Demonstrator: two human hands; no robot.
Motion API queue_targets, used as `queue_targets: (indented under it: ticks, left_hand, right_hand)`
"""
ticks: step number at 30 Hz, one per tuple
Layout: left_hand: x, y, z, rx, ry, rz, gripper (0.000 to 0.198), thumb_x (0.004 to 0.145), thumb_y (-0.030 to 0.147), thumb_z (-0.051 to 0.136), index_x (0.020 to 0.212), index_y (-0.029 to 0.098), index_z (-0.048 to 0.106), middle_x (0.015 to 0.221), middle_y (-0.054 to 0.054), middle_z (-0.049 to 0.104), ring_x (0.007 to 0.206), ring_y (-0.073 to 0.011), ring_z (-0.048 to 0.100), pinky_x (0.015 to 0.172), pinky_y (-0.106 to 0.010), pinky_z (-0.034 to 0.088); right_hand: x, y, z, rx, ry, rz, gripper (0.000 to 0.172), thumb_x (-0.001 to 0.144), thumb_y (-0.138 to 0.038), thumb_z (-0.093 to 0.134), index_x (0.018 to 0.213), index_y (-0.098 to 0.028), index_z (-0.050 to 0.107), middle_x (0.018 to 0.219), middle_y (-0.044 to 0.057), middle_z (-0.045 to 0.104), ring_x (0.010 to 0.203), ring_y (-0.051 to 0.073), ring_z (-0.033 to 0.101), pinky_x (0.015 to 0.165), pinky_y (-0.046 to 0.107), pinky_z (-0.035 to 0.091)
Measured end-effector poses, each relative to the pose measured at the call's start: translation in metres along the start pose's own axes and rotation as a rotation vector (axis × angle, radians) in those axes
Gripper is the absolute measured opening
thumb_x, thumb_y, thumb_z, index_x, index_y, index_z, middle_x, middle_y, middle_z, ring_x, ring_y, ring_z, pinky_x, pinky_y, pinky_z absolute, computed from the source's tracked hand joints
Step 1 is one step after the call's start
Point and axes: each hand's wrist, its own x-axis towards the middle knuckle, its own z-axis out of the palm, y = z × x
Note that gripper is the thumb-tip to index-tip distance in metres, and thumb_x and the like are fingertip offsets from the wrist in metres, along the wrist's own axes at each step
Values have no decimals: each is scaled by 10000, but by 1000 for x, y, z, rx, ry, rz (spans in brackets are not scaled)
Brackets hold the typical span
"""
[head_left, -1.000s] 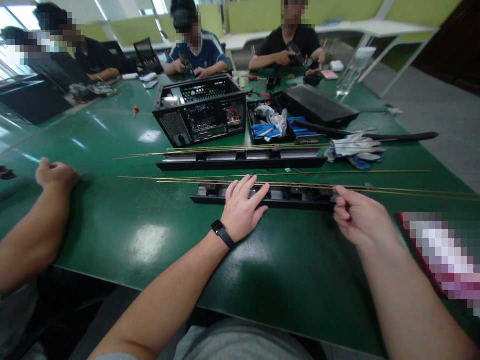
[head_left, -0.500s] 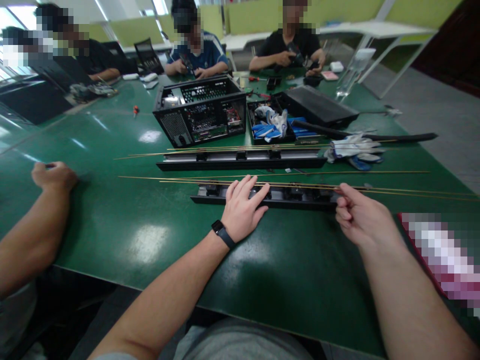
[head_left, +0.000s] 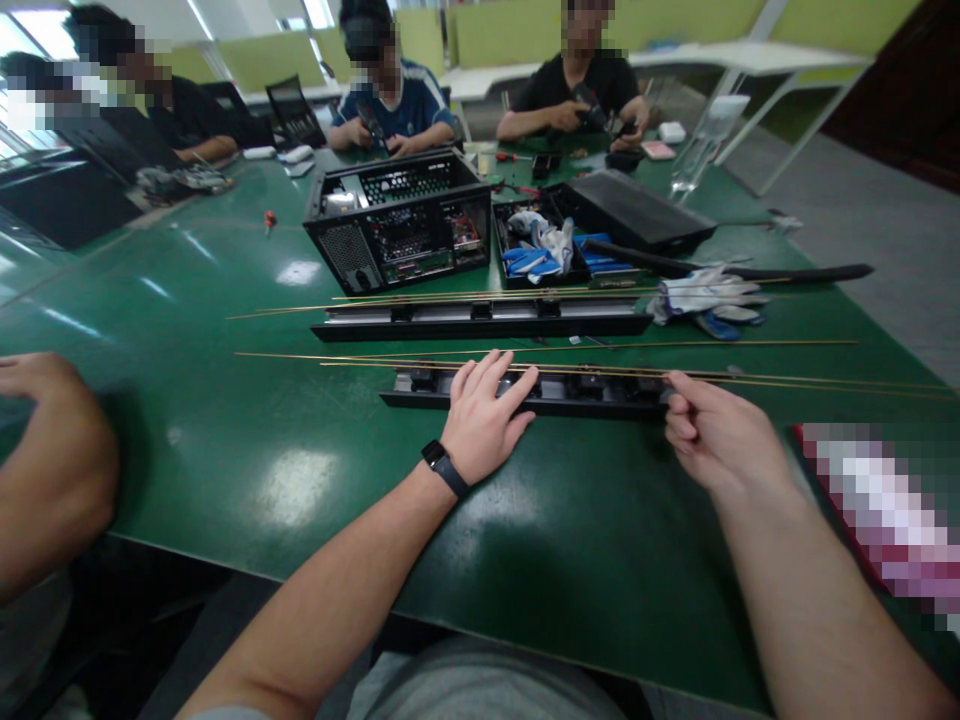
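My left hand (head_left: pixel 487 425), a watch on its wrist, lies palm down with spread fingers over the near black rail (head_left: pixel 409 400). Its fingertips rest across the thin brass-coloured rods (head_left: pixel 360 364) that run along the top of this rail. At the rail's right end, my right hand (head_left: pixel 724 430) is closed in a pinch, thumb and forefinger at a thin brass-coloured rod (head_left: pixel 780 380); the exact contact is hard to see. Dark blocks (head_left: pixel 589 383) sit inside the rail's channel. Beyond it lies a second black rail (head_left: pixel 480 327), with similar rods above it.
An open computer case (head_left: pixel 397 225) stands behind the rails, beside a black tray holding gloves (head_left: pixel 540 250). More gloves (head_left: pixel 712 300) lie at the far rail's right end. A co-worker's arm (head_left: pixel 60 450) rests at left. A red-edged packet (head_left: pixel 877 510) is at right.
My right hand has slid slightly left along the rods, while my left hand stays in place. The co-worker's arm at the left has drawn back toward the left edge.
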Motion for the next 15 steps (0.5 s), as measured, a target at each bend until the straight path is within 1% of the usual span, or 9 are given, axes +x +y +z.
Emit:
queue_targets:
  ticks: [3, 6, 8, 11, 15]
  left_hand:
    - [0, 0, 0, -1, 1, 8, 647, 1178, 231, 892, 1810, 321, 791, 1936, -205, 708, 1863, -450, 627, 1562, -715, 454]
    - [0, -1, 0, 1, 5, 10, 637, 1181, 236, 889, 1806, 318, 795, 1934, -206, 710, 1861, -447, 631, 1558, -714, 458]
    - [0, -1, 1, 2, 3, 4, 649, 1173, 245, 903, 1806, 332, 794, 1931, -198, 715, 1859, -448, 633, 1560, -718, 451]
    - [0, -1, 1, 3, 4, -4, 671, 1161, 257, 919, 1813, 345, 788, 1928, -192, 718, 1860, -452, 629, 1564, -722, 441]
    - [-1, -1, 1, 5, 7, 0, 662, 1165, 255, 912, 1809, 343, 791, 1931, -189, 715, 1860, -452, 627, 1563, -719, 443]
  right_hand:
    - [-4, -4, 2, 31, 21, 21, 328, 1004, -138, 1058, 963, -232, 746, 694, -60, 602, 430, 50, 432, 372, 128, 325]
    - [-10, -8, 6, 57, 58, 35, 237, 1085, -70, 922, 970, -203, 764, 675, -53, 600, 407, 48, 423, 361, 129, 331]
    - [-13, -10, 9, 63, 77, 44, 238, 1124, -49, 847, 952, -190, 761, 661, -49, 598, 393, 44, 411, 358, 126, 327]
    - [-13, -9, 10, 56, 88, 49, 250, 1135, -67, 841, 936, -191, 755, 656, -42, 612, 385, 47, 408, 345, 126, 313]
    - [-12, -5, 8, 40, 67, 16, 227, 1148, -162, 900, 953, -200, 790, 663, -32, 623, 383, 68, 407, 307, 155, 268]
